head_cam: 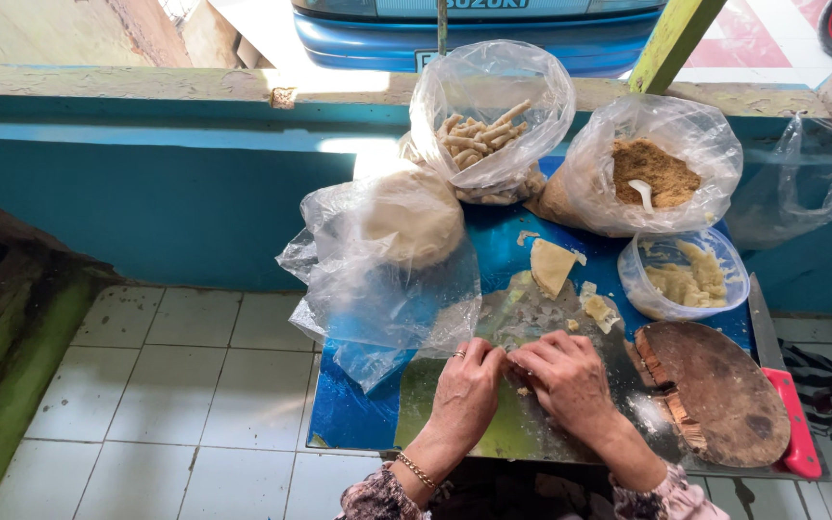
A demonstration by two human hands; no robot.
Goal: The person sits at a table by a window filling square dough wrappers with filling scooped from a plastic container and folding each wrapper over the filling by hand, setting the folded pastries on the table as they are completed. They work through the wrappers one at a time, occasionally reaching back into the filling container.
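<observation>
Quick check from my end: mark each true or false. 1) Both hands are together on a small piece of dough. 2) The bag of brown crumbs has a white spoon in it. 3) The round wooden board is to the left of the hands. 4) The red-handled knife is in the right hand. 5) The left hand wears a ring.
1) True: the left hand and right hand meet over a small piece of dough.
2) True: the white spoon sits in the brown crumbs.
3) False: the round wooden board lies to the right.
4) False: the red-handled knife lies untouched beyond the board.
5) True.
</observation>
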